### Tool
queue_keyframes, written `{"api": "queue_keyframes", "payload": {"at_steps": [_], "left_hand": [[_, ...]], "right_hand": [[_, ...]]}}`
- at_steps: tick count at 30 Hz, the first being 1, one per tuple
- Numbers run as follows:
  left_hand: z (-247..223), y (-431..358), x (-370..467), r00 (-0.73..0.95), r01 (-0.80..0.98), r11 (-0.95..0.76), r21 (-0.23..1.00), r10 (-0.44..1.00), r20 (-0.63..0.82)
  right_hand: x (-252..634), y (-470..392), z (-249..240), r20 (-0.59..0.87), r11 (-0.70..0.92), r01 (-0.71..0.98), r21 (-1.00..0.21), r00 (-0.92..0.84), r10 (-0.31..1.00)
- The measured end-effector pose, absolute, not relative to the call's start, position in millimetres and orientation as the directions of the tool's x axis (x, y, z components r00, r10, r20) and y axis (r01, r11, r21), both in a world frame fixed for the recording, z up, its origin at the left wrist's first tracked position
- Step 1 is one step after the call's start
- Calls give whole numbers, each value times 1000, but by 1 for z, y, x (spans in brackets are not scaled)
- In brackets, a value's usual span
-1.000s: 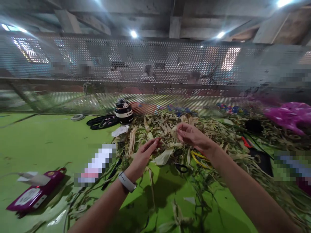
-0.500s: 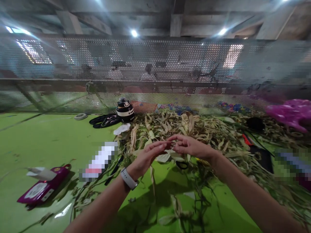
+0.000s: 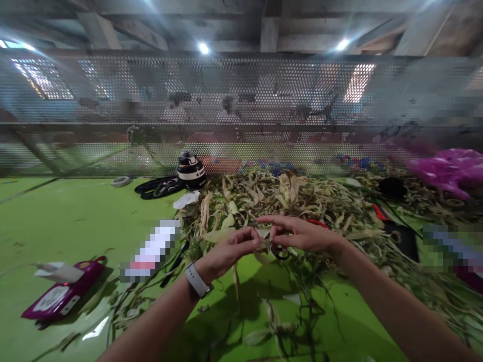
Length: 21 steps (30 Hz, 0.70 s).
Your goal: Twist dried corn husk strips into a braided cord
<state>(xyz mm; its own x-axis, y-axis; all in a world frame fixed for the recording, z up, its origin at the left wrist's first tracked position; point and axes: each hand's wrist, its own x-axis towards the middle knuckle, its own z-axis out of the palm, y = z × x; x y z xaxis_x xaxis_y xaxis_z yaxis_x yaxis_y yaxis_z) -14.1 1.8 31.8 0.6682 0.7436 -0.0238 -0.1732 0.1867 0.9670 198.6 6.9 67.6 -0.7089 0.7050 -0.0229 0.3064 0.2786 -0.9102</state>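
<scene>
My left hand (image 3: 236,250), with a pale watch strap (image 3: 196,279) at the wrist, has its thumb and fingers pinched together. Facing it, my right hand (image 3: 305,234) pinches with thumb and bent fingers while one finger stretches out to the left. Between the fingertips is a small pale bit, too small and blurred to name. Both hands hover at the near edge of a heap of dry corn husks (image 3: 256,193). A black loop (image 3: 279,253) shows just below my right fingers. Behind that hand a red curved handle (image 3: 317,223) is partly hidden.
The green tabletop (image 3: 86,211) carries a purple tissue pack (image 3: 66,291), a black-and-white container (image 3: 191,171), a black coil (image 3: 158,187) and a tape roll (image 3: 121,181). A pink plastic bag (image 3: 449,171) lies right. A perforated metal screen (image 3: 241,90) stands behind; blurred people are beyond.
My hands have moved slightly down, and the left fingers have curled into a pinch. The red handle behind my right hand has come into sight. The view has shifted a little.
</scene>
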Motion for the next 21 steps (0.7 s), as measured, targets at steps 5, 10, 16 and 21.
{"api": "queue_keyframes", "payload": {"at_steps": [5, 10, 16, 21], "left_hand": [[28, 5, -22, 692, 24, 145, 989, 712, -121], [27, 9, -39, 734, 135, 145, 980, 650, -197], [26, 10, -50, 758, 136, 241, 961, 599, -257], [21, 11, -54, 752, 135, 322, 937, 583, -309]], "right_hand": [[207, 8, 72, 1, 333, 391, -858, -648, 762], [228, 15, 71, 29, 323, 461, -827, -538, 842], [240, 23, 59, 37, 318, 491, -811, -499, 866], [242, 25, 53, 63, 363, 530, -766, -500, 864]]}}
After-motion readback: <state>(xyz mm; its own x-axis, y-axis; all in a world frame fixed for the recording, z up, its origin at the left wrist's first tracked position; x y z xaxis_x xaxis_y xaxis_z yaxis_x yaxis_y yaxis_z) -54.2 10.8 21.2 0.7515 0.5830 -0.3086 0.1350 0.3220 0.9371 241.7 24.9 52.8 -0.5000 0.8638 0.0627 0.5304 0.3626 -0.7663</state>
